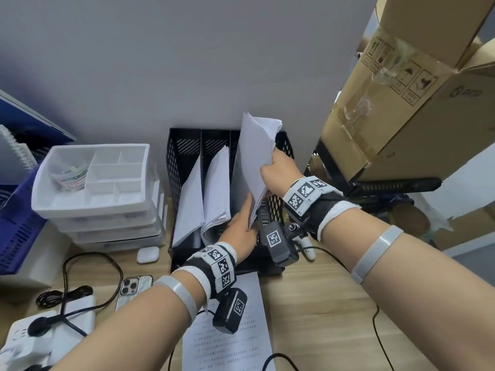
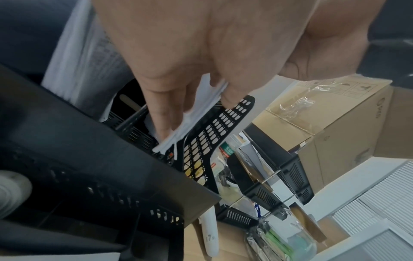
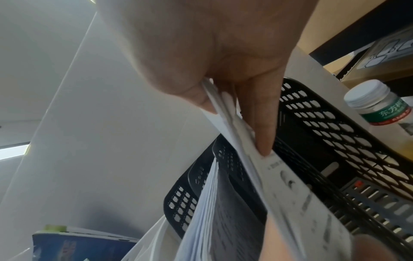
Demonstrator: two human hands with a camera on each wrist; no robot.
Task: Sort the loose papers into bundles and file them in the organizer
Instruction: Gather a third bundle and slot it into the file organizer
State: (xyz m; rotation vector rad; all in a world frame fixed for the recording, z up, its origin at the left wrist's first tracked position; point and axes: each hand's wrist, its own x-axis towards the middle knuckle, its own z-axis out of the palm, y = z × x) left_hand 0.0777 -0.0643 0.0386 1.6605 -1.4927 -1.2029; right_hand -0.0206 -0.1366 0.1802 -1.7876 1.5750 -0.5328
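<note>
We hold a thick bundle of white printed sheets point(image 1: 257, 156) upright and tilted over the rightmost slot of the black perforated plastic organizer point(image 1: 175, 162), its lower edge entering the slot while most of it stands above the rim. Our right hand point(image 1: 278, 170) pinches the bundle's right edge, thumb on one face and fingers point(image 3: 263, 127) on the other, probably to carry the weight and steer the angle. Our left hand point(image 1: 241, 226) grips the lower corner between thumb and fingers, seemingly to guide it past the divider. Two more paper bundles point(image 1: 203, 194) already lean in the left and middle slots. A single printed sheet point(image 1: 230, 344) lies on the wooden desk point(image 1: 334, 303) in front, not yet filed.
</note>
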